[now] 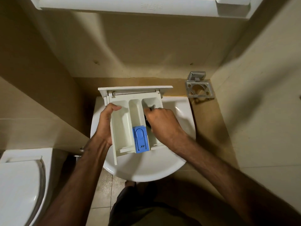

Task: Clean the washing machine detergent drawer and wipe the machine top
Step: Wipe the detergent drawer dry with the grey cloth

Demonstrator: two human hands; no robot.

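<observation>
The white detergent drawer (123, 121) is held over a white washbasin (146, 170), its front panel toward the wall. It has three compartments, and a blue siphon cap (140, 139) sits in the middle one near me. My left hand (105, 123) grips the drawer's left wall, thumb hooked over the edge. My right hand (161, 123) is curled inside the right compartment around a small dark tool, mostly hidden by the fingers; its greyish tip (153, 107) shows past them.
A metal holder (199, 88) is fixed to the wall right of the basin. A white toilet (17, 185) stands at lower left. A white cabinet (130, 4) hangs overhead. Beige tiled walls close in on both sides; my foot (130, 185) is under the basin.
</observation>
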